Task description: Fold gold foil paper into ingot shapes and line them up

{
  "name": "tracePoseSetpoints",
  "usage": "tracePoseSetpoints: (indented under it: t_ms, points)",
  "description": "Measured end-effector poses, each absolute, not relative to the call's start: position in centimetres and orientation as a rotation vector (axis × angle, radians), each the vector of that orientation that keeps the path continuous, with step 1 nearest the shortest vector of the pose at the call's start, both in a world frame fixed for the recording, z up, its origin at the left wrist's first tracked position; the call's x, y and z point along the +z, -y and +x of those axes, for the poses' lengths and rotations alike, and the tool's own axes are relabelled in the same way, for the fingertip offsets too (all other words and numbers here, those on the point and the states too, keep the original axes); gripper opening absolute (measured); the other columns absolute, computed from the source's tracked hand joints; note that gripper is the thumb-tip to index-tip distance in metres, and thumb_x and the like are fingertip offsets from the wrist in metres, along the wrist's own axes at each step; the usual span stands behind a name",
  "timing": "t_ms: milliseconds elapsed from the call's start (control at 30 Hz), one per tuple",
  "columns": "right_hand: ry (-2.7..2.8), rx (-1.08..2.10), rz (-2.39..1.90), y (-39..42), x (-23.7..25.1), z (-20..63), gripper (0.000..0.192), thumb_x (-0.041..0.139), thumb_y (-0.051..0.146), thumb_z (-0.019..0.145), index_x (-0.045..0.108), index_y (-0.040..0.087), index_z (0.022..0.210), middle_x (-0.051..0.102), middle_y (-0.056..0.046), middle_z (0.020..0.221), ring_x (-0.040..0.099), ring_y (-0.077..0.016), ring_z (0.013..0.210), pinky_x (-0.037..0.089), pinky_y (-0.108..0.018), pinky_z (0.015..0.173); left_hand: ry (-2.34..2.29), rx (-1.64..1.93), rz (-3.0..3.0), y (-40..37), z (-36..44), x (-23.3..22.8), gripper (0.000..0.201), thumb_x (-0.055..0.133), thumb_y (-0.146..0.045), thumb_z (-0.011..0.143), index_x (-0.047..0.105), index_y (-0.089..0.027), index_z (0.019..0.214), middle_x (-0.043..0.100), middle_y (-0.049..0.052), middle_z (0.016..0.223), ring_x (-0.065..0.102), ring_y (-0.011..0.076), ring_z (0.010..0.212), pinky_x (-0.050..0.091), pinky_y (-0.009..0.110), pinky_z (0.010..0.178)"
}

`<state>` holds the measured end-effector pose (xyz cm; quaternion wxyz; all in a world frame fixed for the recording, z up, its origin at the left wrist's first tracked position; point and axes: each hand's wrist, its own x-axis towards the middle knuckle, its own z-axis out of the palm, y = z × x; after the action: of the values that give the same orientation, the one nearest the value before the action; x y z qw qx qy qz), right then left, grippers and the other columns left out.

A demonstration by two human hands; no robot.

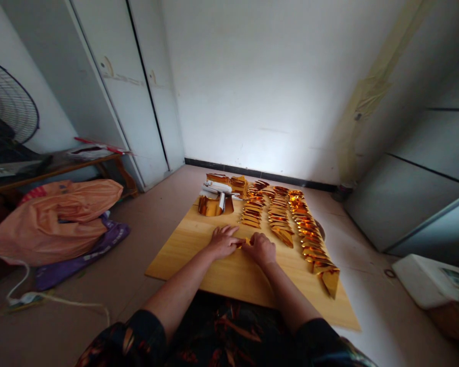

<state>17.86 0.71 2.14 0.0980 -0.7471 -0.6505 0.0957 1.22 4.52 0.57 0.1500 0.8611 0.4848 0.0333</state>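
My left hand and my right hand meet on a wooden board, both pinching a small piece of gold foil paper pressed flat against the wood. Beyond them lie three rows of folded gold foil pieces, the right row running toward me and ending in a larger folded piece. At the board's far left corner sit curled gold foil sheets and a white roll.
The board rests on a tiled floor. An orange plastic bag over a purple bag lies at left, below a low bench and a fan. A white box stands at right. A cord trails lower left.
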Motion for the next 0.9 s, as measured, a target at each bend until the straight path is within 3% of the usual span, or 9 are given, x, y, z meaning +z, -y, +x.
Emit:
tracePoseSetpoints:
  t_ms: [100,433,767,900]
  points:
    - [1.944,0.21,-2.222,-0.5,2.2,17.3,0.036,0.058,0.052,0.076,0.06,0.019,0.09,0.064,-0.009,0.097,0.06,-0.0219,0.091,0.038,-0.03,0.072,-1.415,0.116,2.455,-4.4,1.4,0.7,0.034,0.048,-0.036,0.088,0.058,-0.051,0.117,0.037,-0.008,0.148,0.026,0.0281,0.137,0.018,0.058,0.109]
    - [1.912,0.477,-2.164,-1.3,2.3,19.1,0.014,0.058,0.027,0.078,0.063,0.022,0.09,0.067,-0.002,0.097,0.061,-0.0157,0.087,0.035,-0.024,0.067,-1.368,0.066,2.462,-4.6,1.2,0.9,0.036,0.05,-0.034,0.087,0.057,-0.051,0.118,0.032,-0.007,0.15,0.024,0.0307,0.138,0.017,0.058,0.109]
    - [1.994,0.439,-2.055,-1.3,1.8,20.3,0.021,0.048,0.017,0.085,0.068,0.023,0.088,0.065,-0.003,0.098,0.061,-0.0124,0.084,0.037,-0.02,0.068,-1.309,-0.018,2.439,-4.9,0.8,1.4,0.044,0.044,-0.026,0.09,0.05,-0.055,0.122,0.028,-0.01,0.152,0.021,0.0275,0.14,0.015,0.054,0.11]
    - [2.069,0.374,-1.938,-1.1,1.1,20.5,0.021,0.047,0.016,0.085,0.067,0.022,0.088,0.063,-0.002,0.101,0.061,-0.0115,0.081,0.038,-0.02,0.069,-1.33,0.099,2.477,-4.7,0.9,0.8,0.039,0.056,-0.034,0.083,0.057,-0.049,0.118,0.034,-0.006,0.15,0.027,0.0304,0.137,0.019,0.053,0.108]
